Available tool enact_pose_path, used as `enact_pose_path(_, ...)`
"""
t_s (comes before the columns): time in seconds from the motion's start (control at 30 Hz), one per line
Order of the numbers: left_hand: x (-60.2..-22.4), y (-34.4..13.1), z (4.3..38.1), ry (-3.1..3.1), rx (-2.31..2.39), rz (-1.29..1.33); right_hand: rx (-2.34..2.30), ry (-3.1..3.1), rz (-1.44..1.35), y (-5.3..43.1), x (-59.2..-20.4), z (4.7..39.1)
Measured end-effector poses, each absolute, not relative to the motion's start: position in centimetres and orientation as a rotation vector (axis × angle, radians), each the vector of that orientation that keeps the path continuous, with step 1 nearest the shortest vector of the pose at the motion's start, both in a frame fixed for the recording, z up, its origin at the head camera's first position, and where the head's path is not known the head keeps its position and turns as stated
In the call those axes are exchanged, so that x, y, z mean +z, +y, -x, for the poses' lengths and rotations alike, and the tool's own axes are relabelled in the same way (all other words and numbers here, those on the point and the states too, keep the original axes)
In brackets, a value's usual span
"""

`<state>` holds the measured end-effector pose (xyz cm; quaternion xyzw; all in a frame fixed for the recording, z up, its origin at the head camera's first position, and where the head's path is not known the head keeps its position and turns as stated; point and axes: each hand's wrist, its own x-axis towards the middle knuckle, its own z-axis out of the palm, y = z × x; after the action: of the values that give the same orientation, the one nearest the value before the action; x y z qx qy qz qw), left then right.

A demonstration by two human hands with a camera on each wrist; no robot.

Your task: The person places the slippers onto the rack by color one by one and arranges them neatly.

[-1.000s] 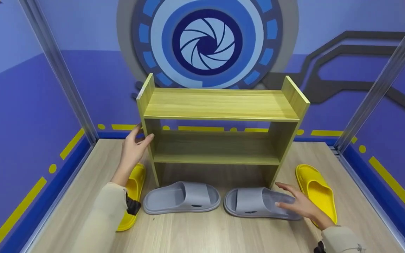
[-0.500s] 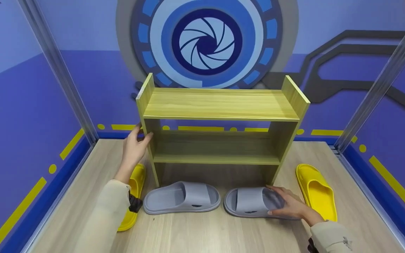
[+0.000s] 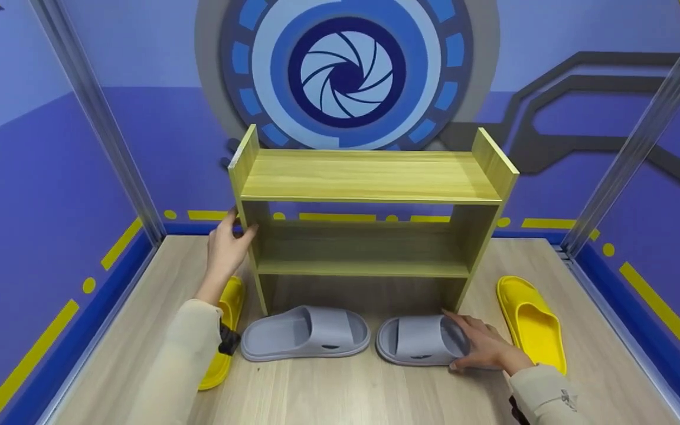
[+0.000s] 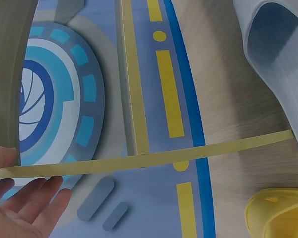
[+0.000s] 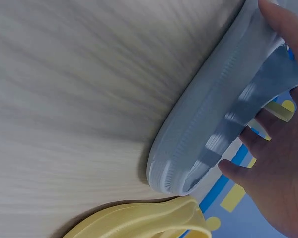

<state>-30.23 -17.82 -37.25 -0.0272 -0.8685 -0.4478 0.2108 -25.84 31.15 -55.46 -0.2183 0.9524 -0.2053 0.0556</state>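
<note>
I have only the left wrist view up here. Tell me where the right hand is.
Observer: The right hand is at the heel end of the right grey slipper, thumb on the near side, fingers on the far side.
Operator: Report which way that slipper points.
Observer: Its strap end faces the strap end of the left grey slipper, with a gap between them.
Operator: Cover the far right next.
Observer: A second yellow slipper lies to the right of the wooden rack.
</note>
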Motion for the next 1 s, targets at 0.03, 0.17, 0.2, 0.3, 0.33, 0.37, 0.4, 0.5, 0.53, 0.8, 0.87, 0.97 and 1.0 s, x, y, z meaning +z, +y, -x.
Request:
enact_pose_path(0.03,-37.3,-17.8,30.3,-2.413,-1.242,0.075,-0.611,2.894,0.657,31.1,-55.5,25.9)
enact_pose_path(0.17,-37.4,-17.7,30.4,-2.411,-1.205,0.072,-0.571,2.895,0.638,31.0,-55.8,26.1)
enact_pose_path(0.2,-37.5,-17.7,30.4,-2.41,-1.189,0.075,-0.569,2.895,0.635,31.1,-55.8,26.1)
enact_pose_path(0.3,-37.7,-17.8,30.5,-2.407,-1.151,0.094,-0.575,2.894,0.631,31.1,-55.7,26.1)
enact_pose_path(0.33,-37.8,-17.8,30.5,-2.403,-1.142,0.106,-0.581,2.895,0.642,31.1,-55.7,26.1)
enact_pose_path(0.37,-37.8,-17.8,30.5,-2.402,-1.138,0.116,-0.585,2.897,0.658,31.1,-55.7,26.1)
enact_pose_path(0.4,-37.8,-17.9,30.5,-2.404,-1.134,0.125,-0.588,2.899,0.664,31.1,-55.7,26.0)
enact_pose_path(0.5,-37.7,-18.0,30.5,-2.4,-1.122,0.151,-0.609,2.912,0.703,31.2,-55.7,25.9)
enact_pose_path(0.53,-37.7,-18.0,30.5,-2.401,-1.121,0.155,-0.611,2.917,0.712,31.2,-55.7,25.9)
enact_pose_path(0.8,-37.7,-18.1,30.6,-2.43,-1.119,0.155,-0.622,2.948,0.729,31.1,-55.6,25.3)
enact_pose_path(0.87,-37.7,-18.1,30.6,-2.436,-1.124,0.15,-0.616,2.955,0.714,31.2,-55.4,25.1)
enact_pose_path(0.97,-37.7,-18.1,30.6,-2.438,-1.122,0.147,-0.614,2.972,0.685,31.3,-55.0,24.9)
enact_pose_path(1.0,-37.7,-18.1,30.6,-2.439,-1.118,0.147,-0.613,2.978,0.679,31.4,-54.9,24.8)
